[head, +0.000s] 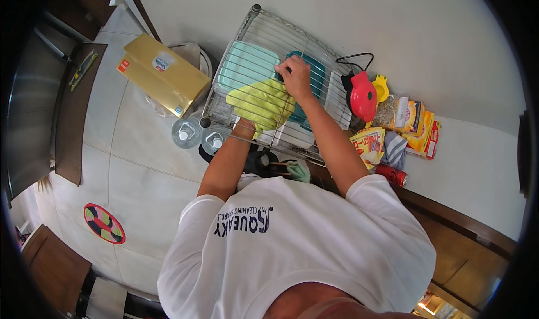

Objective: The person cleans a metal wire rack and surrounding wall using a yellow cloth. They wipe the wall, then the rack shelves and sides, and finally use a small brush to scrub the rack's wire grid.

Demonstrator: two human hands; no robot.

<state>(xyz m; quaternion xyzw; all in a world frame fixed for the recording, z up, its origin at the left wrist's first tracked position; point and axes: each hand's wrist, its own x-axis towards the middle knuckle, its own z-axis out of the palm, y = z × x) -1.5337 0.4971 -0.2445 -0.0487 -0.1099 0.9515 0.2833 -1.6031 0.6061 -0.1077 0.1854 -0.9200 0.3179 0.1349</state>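
Note:
A chrome wire shelf rack [269,28] stands against the wall before me. My left hand [248,123] reaches beneath its top wires, mostly hidden by a yellow-green cloth [261,102] that it holds up close under them. Above the wires, my right hand [297,75] rests with curled fingers near a dark patch; I cannot tell whether it grips a wire or something small. Below the top shelf, a mint-green lidded container [246,64] lies left of a teal container [316,68]. White containers [294,134] sit nearer to me under the cloth.
Left of the rack are a gold cardboard box [164,75] and two clear water jugs [186,133]. On the counter at right stand a red waffle maker [364,96], a yellow hand juicer [381,87], food packets [368,144] and a red can [391,175]. A round mat [104,223] lies on the floor.

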